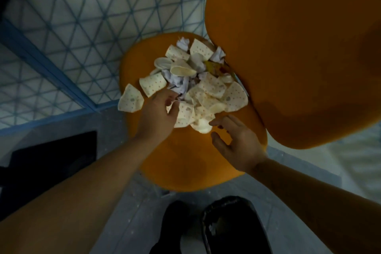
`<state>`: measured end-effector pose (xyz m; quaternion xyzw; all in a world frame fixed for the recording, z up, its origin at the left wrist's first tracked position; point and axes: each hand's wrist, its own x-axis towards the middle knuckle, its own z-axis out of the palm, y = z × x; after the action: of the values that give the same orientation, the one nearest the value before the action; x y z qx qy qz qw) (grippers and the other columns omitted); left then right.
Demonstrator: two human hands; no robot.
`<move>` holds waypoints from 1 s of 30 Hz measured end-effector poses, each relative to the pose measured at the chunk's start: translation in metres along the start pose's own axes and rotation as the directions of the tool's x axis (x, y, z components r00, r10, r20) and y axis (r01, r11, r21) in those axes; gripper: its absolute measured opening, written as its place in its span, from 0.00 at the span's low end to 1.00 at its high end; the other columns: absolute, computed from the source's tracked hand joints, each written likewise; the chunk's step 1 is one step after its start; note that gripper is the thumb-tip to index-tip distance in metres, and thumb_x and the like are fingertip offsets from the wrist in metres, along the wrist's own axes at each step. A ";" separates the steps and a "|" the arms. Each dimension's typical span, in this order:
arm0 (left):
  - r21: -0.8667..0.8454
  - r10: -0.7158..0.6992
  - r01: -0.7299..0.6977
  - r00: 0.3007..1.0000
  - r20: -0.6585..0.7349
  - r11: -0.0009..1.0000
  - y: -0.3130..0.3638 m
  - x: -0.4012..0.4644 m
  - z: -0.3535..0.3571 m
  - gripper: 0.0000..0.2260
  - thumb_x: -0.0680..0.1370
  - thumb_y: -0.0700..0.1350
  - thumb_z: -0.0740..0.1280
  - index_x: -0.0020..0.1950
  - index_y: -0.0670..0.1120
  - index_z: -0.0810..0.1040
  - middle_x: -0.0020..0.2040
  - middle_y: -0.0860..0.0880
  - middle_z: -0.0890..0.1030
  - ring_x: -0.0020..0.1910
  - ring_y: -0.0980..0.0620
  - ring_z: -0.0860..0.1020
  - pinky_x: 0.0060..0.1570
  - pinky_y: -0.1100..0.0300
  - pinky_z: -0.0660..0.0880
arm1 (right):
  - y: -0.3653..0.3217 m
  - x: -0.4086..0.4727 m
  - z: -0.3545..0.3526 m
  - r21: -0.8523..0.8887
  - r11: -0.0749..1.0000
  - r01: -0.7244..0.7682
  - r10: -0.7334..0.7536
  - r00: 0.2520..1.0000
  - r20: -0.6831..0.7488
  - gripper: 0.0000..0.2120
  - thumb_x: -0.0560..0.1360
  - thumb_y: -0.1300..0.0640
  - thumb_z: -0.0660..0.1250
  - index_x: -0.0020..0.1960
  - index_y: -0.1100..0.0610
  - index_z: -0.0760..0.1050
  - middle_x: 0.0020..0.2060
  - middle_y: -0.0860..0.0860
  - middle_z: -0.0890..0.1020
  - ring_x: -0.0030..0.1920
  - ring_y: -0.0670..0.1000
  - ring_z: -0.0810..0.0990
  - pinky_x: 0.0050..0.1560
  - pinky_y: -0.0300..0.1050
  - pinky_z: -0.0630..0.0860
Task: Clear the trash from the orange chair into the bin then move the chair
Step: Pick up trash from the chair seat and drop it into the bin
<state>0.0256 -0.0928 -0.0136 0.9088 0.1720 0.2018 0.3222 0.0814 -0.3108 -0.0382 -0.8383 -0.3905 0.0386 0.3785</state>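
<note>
Orange chair (185, 163) seen from directly above, seat toward the lower centre, backrest rising at upper right. Heap of trash (191, 86) on the rear half of the seat, up against the backrest: crushed dotted paper cups (152, 84), crumpled white paper (182, 43), one yellow scrap (212, 66) near the backrest. One flattened cup (130, 100) overhanging the left seat edge.

Left hand (158, 113) on the near-left edge of the heap, fingers curled down into the cups; whether anything is actually gripped cannot be told. Right hand (235, 142) just above the bare seat at the near-right edge of the heap, fingers spread and relaxed, thumb apart, fingertips beside a crushed cup, holding nothing.

Black bin (231, 227) on the floor at bottom centre, close to the front of the seat, a white scrap visible inside. Blue-lined patterned floor panel (82, 27) beyond the chair at upper left. Dark flat object (53, 154) on the floor at left.
</note>
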 end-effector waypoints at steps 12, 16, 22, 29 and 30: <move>0.270 -0.317 0.222 0.866 0.387 0.937 -0.101 0.099 0.023 0.17 0.80 0.47 0.65 0.65 0.41 0.75 0.61 0.41 0.79 0.60 0.43 0.76 0.59 0.50 0.73 | 0.020 0.160 0.036 -0.066 0.993 -0.097 0.098 0.995 0.025 0.18 0.77 0.45 0.61 0.63 0.53 0.73 0.61 0.52 0.76 0.61 0.56 0.73 0.55 0.53 0.74; 0.395 -0.416 0.237 0.781 0.466 0.887 -0.112 0.112 0.035 0.19 0.80 0.47 0.63 0.69 0.41 0.69 0.66 0.41 0.73 0.66 0.43 0.72 0.64 0.52 0.70 | 0.027 0.201 0.049 -0.094 0.992 -0.084 0.088 0.995 0.044 0.18 0.76 0.46 0.63 0.62 0.53 0.74 0.56 0.52 0.76 0.55 0.55 0.75 0.52 0.52 0.75; 0.448 -0.395 0.170 0.787 0.474 0.877 -0.123 0.130 0.043 0.15 0.81 0.42 0.60 0.67 0.39 0.71 0.66 0.40 0.73 0.65 0.44 0.72 0.62 0.56 0.69 | 0.033 0.251 0.071 -0.134 0.988 -0.079 0.089 0.994 0.071 0.17 0.74 0.47 0.65 0.60 0.53 0.74 0.55 0.52 0.77 0.56 0.57 0.75 0.50 0.51 0.75; 0.438 -0.333 0.107 0.810 0.482 0.893 -0.120 0.134 0.044 0.12 0.81 0.48 0.61 0.60 0.42 0.74 0.58 0.44 0.78 0.56 0.47 0.78 0.48 0.60 0.70 | 0.031 0.293 0.088 -0.222 0.975 0.017 0.001 0.997 0.083 0.17 0.73 0.48 0.63 0.57 0.56 0.77 0.53 0.54 0.79 0.52 0.59 0.76 0.47 0.51 0.74; 0.431 -0.314 0.092 0.820 0.479 0.898 -0.118 0.133 0.045 0.13 0.81 0.50 0.62 0.61 0.44 0.74 0.58 0.45 0.78 0.56 0.48 0.77 0.48 0.60 0.70 | 0.030 0.301 0.091 -0.234 0.972 0.034 -0.012 0.995 0.096 0.17 0.73 0.48 0.64 0.57 0.56 0.77 0.52 0.54 0.79 0.51 0.58 0.76 0.46 0.51 0.74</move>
<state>0.1400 0.0297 -0.0883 0.9496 0.2091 -0.1352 0.1906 0.2757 -0.0628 -0.0532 -0.8699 -0.4192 0.0270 0.2584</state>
